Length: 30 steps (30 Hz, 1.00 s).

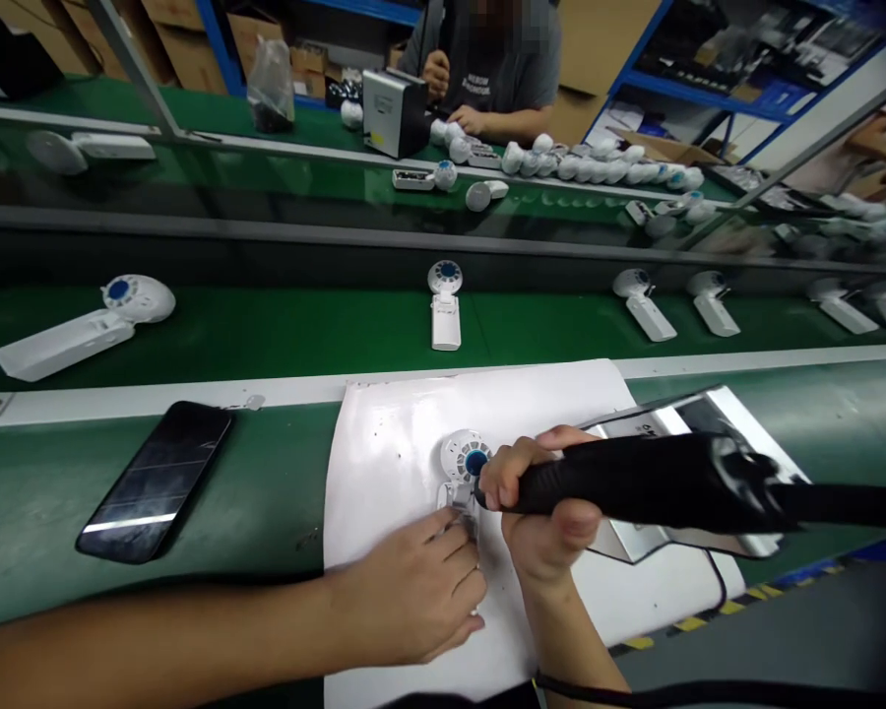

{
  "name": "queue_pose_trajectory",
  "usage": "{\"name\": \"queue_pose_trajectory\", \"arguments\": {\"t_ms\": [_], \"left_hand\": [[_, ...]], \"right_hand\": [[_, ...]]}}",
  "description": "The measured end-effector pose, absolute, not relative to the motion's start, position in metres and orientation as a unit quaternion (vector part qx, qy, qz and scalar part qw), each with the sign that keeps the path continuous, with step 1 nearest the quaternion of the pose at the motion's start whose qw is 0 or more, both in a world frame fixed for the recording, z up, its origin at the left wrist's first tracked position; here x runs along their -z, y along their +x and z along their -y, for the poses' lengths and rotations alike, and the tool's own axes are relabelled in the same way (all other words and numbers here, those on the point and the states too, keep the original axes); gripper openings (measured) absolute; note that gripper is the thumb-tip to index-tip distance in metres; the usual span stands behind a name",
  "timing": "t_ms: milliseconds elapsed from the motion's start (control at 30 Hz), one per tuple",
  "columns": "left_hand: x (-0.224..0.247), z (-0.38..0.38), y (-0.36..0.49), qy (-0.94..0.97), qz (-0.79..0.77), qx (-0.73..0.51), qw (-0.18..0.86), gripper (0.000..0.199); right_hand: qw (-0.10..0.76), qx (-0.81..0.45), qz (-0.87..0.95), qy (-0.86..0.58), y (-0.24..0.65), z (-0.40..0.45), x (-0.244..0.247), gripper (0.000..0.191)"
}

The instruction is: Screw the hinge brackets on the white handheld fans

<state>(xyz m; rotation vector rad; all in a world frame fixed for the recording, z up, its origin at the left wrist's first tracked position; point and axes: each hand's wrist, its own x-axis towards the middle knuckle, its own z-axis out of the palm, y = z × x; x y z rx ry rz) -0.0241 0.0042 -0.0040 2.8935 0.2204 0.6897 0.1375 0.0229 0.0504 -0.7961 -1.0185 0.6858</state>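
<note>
One white device [461, 456] sits mid-way on the white sheet [384, 463], left hand's [413, 589] grip curled snug over its lower part. Right hand's [537, 547] grip is wrapped round one black tool [635, 483], tip right by the device. One silver box [627, 539] kinda crowds the sheet's right side, under the tool. Green surface [277, 492] shows between the sheet's left edge and one phone [158, 483]. Six more devices [446, 320] lie past its far edge.

The green worktop [281, 512] carries a white sheet [376, 473], on which a white device [461, 453] rests. Left of the sheet lies a black phone [155, 483], and a silvery box [745, 423] overlaps the sheet's right edge. Beyond the sheet, a darker green belt [302, 335] bears several white units [445, 320] in a loose row.
</note>
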Motion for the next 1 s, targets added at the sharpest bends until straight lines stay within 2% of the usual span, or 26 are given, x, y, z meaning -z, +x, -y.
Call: {"name": "queue_pose_trajectory", "arguments": {"t_ms": [133,267,367,567,667,733,800,867,1000], "left_hand": [[0.0,-0.019,-0.04,0.968,-0.14,-0.199,0.058,0.025],[-0.008,-0.089,-0.083,0.948,-0.291,-0.131,-0.001,0.027],[-0.014,-0.155,-0.122,0.932,-0.347,-0.086,-0.059,0.032],[-0.037,-0.222,-0.159,0.911,-0.399,-0.003,-0.106,0.023],[-0.047,-0.235,-0.136,0.902,-0.414,-0.027,-0.115,0.026],[-0.05,-0.246,-0.105,0.927,-0.363,-0.05,-0.082,0.034],[-0.052,-0.259,-0.07,0.955,-0.288,-0.063,-0.02,0.031],[-0.053,-0.268,-0.041,0.965,-0.252,-0.068,0.026,0.027],[-0.053,-0.237,-0.009,0.961,-0.254,-0.099,0.048,0.035]], "right_hand": [[0.766,-0.196,0.486,-0.373,0.162,-0.005,-0.071,0.07],[0.778,-0.004,0.439,-0.449,0.205,0.015,-0.093,0.069],[0.774,0.06,0.425,-0.466,0.227,0.014,-0.093,0.07],[0.751,0.042,0.471,-0.46,0.231,0.009,-0.084,0.055],[0.756,-0.054,0.501,-0.418,0.219,0.014,-0.087,0.058],[0.762,-0.144,0.504,-0.379,0.206,0.015,-0.089,0.063],[0.774,-0.19,0.491,-0.353,0.192,0.014,-0.091,0.066],[0.782,-0.187,0.481,-0.349,0.183,0.014,-0.092,0.065],[0.778,-0.165,0.491,-0.354,0.189,0.028,-0.085,0.065]]}}
